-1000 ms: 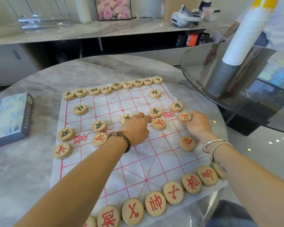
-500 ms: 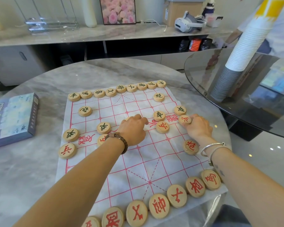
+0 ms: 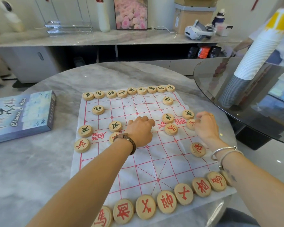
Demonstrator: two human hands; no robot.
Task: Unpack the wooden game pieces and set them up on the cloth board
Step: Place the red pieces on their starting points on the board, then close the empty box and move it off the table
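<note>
A white cloth board (image 3: 154, 158) with a red grid lies on the round marble table (image 3: 39, 169). Green-marked wooden pieces (image 3: 131, 90) line its far edge, and red-marked pieces (image 3: 166, 201) line the near edge. More pieces stand on the two middle ranks. My left hand (image 3: 140, 128) is curled knuckles-up at the board's centre, over a green-marked piece that it hides. At the right edge, my right hand (image 3: 205, 125) pinches a red-marked piece (image 3: 190, 125), just below a green piece (image 3: 188, 114).
The blue game box (image 3: 21, 115) lies on the table to the left of the board. A round glass table (image 3: 252, 112) with a tall stack of paper cups (image 3: 246, 69) stands close on the right. Behind is a marble shelf with a headset (image 3: 195, 31).
My left hand has closed over the centre green piece, which showed beside the fingers a second ago. My right hand stays on the red edge piece. The camera view has tilted up slightly.
</note>
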